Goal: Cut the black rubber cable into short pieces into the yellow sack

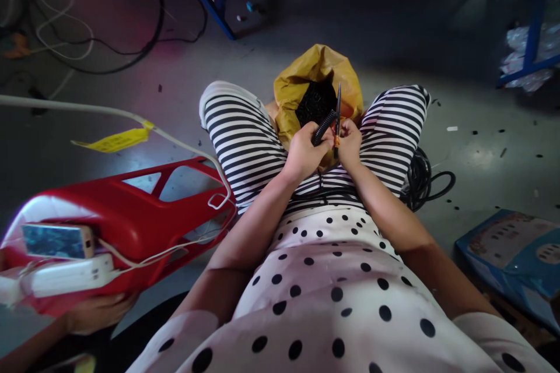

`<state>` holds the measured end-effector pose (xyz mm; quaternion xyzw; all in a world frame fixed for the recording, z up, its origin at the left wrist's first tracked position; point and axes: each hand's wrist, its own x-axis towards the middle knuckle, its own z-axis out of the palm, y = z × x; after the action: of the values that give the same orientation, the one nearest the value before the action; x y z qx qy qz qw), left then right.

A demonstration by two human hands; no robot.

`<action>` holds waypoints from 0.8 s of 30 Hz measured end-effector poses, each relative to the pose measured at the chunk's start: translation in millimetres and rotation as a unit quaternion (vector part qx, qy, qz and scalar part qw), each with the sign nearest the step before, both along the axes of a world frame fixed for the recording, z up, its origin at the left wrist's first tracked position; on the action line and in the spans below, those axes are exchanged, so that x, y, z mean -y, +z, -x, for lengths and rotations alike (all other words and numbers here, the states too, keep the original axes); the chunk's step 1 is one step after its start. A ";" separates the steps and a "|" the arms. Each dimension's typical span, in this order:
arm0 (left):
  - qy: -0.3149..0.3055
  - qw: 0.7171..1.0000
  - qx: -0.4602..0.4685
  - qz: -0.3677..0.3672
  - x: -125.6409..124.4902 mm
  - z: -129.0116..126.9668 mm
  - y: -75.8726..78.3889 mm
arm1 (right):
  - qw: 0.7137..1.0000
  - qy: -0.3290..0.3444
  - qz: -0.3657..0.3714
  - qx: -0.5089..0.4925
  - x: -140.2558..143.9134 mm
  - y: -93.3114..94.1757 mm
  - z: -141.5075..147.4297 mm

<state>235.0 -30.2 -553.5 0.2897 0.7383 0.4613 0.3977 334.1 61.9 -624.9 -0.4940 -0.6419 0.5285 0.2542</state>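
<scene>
My left hand (305, 153) is closed around a black coiled cable (324, 127), whose ribbed end sticks up past the fingers. Close beside it, my right hand (351, 144) grips a slim dark pointed tool (338, 99) with orange near its grip. Its tip points away from me; I cannot tell if it is a blade or scissors. Both hands nearly touch, above the near edge of an open yellow bag (291, 93). Small black pieces (317, 100) fill the bag, which stands between my striped knees. A black cable (328, 192) lies across my lap.
On my left, a red plastic stool (131, 210) on its side carries a phone (56, 240) and a white power strip (72, 275); another person's hand (98, 312) is below. A black cable coil (420, 180) and a blue box (511, 256) lie right. Blue metal legs (210, 0) stand ahead.
</scene>
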 end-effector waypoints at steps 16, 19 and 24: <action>0.054 0.995 0.072 -0.049 -2.4 -0.7 -4.9 | 0.991 0.020 0.076 -0.106 1.6 -8.7 1.1; 0.068 0.991 0.106 -0.048 -3.1 -1.7 -8.0 | 0.991 0.023 0.080 -0.101 3.4 -14.9 0.8; 0.070 0.992 0.099 -0.041 -1.9 1.2 -11.0 | 0.993 0.030 0.067 -0.087 4.0 -18.8 1.4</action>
<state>233.9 -28.3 -564.5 0.2065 0.6943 0.5441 0.4233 332.7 57.9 -643.7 -0.4428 -0.5945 0.6189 0.2598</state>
